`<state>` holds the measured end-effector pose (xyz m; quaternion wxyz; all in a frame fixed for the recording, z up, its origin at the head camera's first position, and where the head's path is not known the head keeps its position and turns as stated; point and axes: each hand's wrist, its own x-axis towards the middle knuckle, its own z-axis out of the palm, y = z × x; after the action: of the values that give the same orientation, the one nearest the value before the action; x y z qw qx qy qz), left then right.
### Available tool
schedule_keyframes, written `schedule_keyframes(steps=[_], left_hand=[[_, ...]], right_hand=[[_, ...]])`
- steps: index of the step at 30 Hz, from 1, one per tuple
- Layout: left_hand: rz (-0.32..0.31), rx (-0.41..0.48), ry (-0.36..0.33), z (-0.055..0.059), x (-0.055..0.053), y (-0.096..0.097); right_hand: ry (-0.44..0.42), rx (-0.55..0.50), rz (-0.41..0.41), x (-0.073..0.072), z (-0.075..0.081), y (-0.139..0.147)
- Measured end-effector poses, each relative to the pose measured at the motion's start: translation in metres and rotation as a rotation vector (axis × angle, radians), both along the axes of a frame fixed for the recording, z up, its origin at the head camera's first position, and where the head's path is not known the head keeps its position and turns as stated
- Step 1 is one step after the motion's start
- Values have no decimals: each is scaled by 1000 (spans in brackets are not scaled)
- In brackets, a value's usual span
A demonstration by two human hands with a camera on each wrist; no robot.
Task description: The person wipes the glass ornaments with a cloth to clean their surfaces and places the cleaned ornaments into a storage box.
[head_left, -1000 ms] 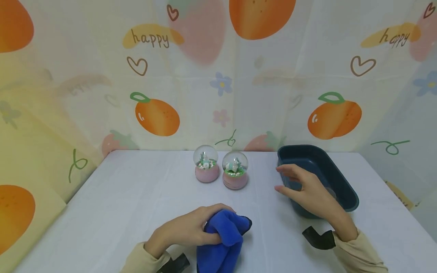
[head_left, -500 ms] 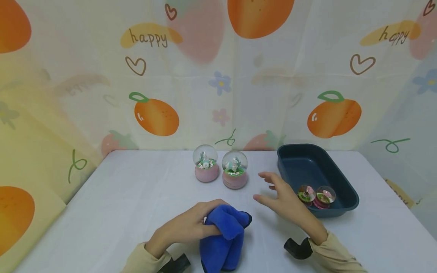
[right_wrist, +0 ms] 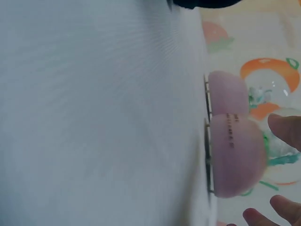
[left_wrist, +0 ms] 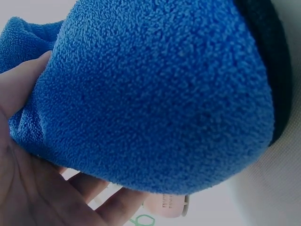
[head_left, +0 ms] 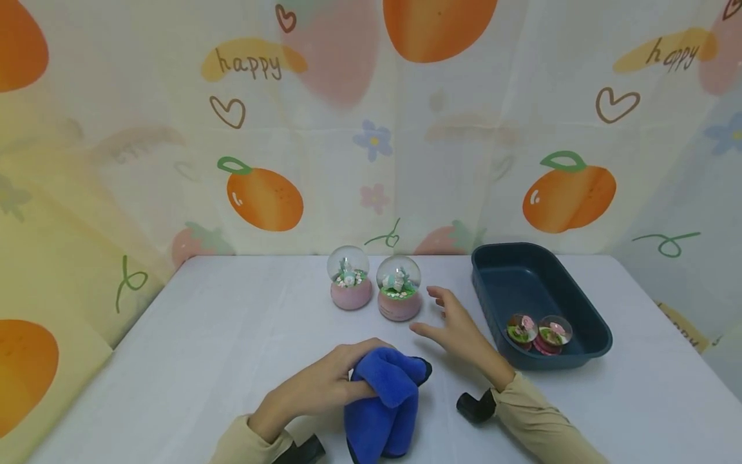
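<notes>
My left hand (head_left: 330, 380) grips a bunched blue cloth (head_left: 385, 399) with a dark edge, held over the front of the table. In the left wrist view the cloth (left_wrist: 160, 103) fills most of the picture, thumb on one side and fingers on the other. My right hand (head_left: 455, 328) is apart from the nearer snow globe, thumb and fingers spread, holding nothing. That snow globe (head_left: 399, 303) has a pink base and a clear dome with green and white figures inside. A matching snow globe (head_left: 350, 293) stands just left of it.
A dark blue basin (head_left: 522, 277) stands at the right of the white table (head_left: 203, 335). Inside its near end sit two smaller snow globes with pink flowers, one globe (head_left: 522, 330) beside the other (head_left: 553, 332). A printed fruit curtain (head_left: 452, 154) hangs behind.
My right hand has moved left, out from over the basin to beside the nearer pink-based snow globe, revealing two small globes in the basin. The left hand and cloth have hardly shifted.
</notes>
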<state>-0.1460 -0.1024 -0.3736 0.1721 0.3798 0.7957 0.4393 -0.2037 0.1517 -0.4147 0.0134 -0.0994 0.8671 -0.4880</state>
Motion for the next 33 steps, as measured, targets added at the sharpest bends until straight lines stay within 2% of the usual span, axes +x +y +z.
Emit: schedule_keyframes(steps=[5, 14, 21, 28, 33], left_hand=[[4, -14, -7, -2, 0, 2], [2, -29, -3, -1, 1, 3], [-5, -24, -6, -1, 0, 5], [-9, -16, 17, -3, 1, 7], [0, -23, 8, -4, 1, 6]], right_hand=[[-77, -47, -2, -17, -7, -10], [-63, -44, -5, -37, -6, -24], [-61, -162, 60, -48, -7, -26], [-94, -49, -7, -52, -5, -27], [-95, -55, -4, -52, -4, -28]])
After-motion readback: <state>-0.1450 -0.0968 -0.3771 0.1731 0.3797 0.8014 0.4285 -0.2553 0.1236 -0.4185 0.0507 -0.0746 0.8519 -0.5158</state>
